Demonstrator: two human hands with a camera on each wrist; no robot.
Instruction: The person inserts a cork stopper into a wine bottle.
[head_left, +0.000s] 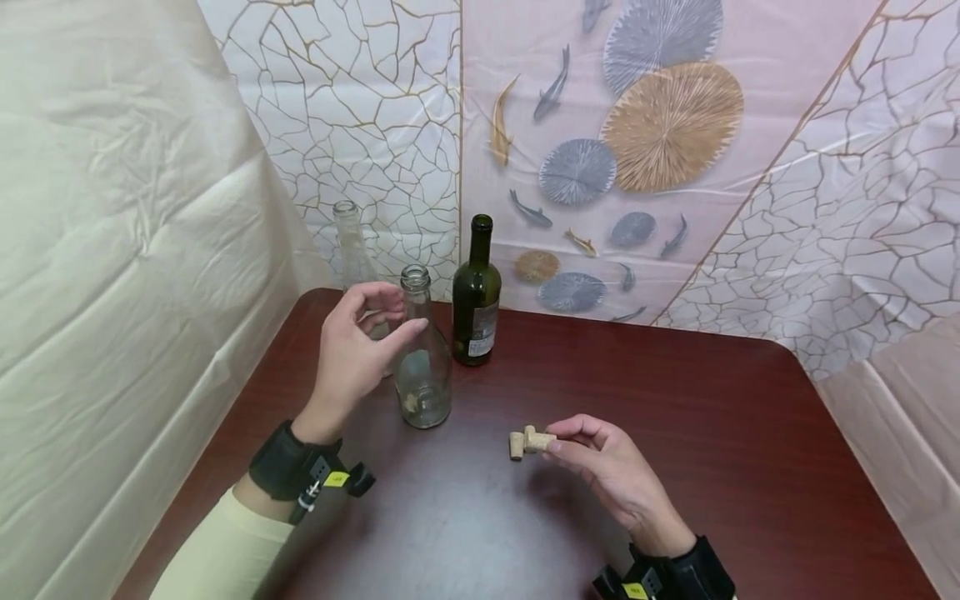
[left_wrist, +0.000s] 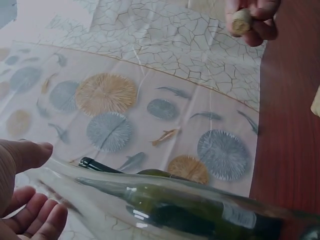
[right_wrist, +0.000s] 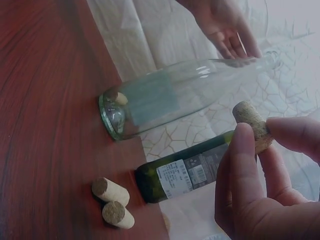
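Note:
My right hand [head_left: 611, 471] pinches a cork [right_wrist: 252, 125] between thumb and fingertips, above the table. Two more corks, one [right_wrist: 111, 191] beside the other [right_wrist: 118, 215], stand close together on the tabletop. At the neck of a clear glass bottle [head_left: 425, 387] is my left hand [head_left: 356, 354], thumb and fingers apart and not closed on the glass. That bottle stands upright and uncorked. Near its base a small cork-like piece [right_wrist: 120, 98] shows through the glass; whether it lies inside or behind, I cannot tell.
A dark green bottle [head_left: 476, 300] with a label stands just right of the clear one. Behind my left hand is another clear bottle [head_left: 352, 246], partly hidden. Patterned cloth [head_left: 570, 100] hangs along the back edge of the reddish-brown table [head_left: 675, 392].

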